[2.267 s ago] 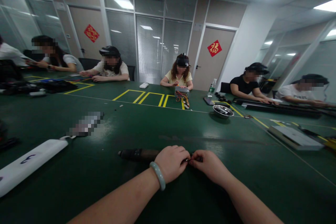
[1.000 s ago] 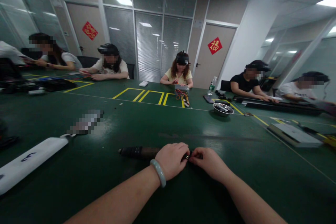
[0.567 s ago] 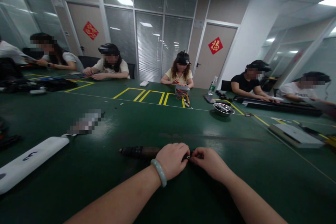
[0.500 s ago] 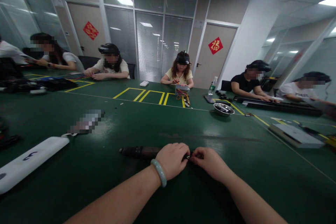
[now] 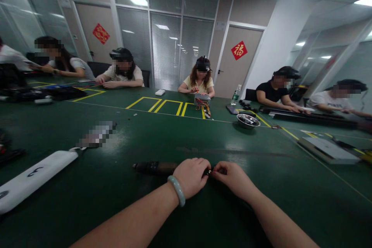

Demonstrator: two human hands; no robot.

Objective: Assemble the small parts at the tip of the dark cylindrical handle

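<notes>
Fingers of the left hand (image 5: 192, 178) are closed over the right end of a dark cylindrical tool (image 5: 162, 168), which lies on the green bench (image 5: 162, 139) at lower centre of the frame, its long axis running left to right and its narrow tip pointing left. That hand is the nearer, covering part of the tool; the right hand (image 5: 231, 174) is just beside the covered end, thumb and finger drawn to a narrow pinch by a small shiny part (image 5: 209, 171); whether they grip it cannot be told. Right of centre, a metal bowl (image 5: 248, 126) holds dark pieces (image 5: 247, 120), too small to identify; a bottle (image 5: 235, 98) stands beyond it, contents unclear.
</notes>
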